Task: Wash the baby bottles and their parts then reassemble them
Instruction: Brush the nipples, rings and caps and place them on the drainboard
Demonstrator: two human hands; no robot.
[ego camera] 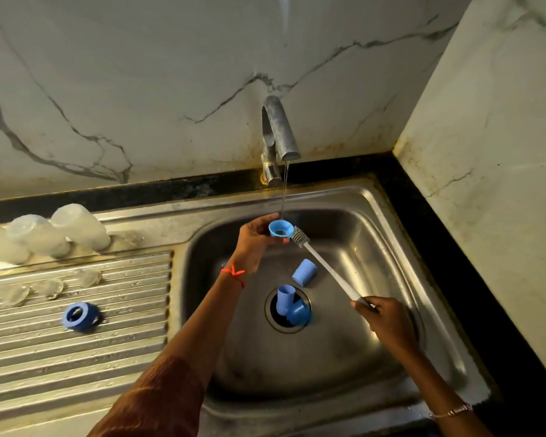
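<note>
My left hand (252, 239) holds a blue bottle ring (280, 229) over the sink, under a thin stream of water from the tap (279, 130). My right hand (386, 320) grips the white handle of a bottle brush (328, 271), whose bristle head touches the ring's right side. In the basin lie a blue cap (304, 272) and two more blue caps (292, 305) over the drain. Another blue ring (80, 316) rests on the ribbed drainboard (76, 351). Three clear bottles (41, 234) stand upside down at the drainboard's back, with three clear teats (49, 288) in front of them.
The steel sink (407, 247) sits in a corner between marble walls. A black counter strip (454, 247) runs along its back and right side.
</note>
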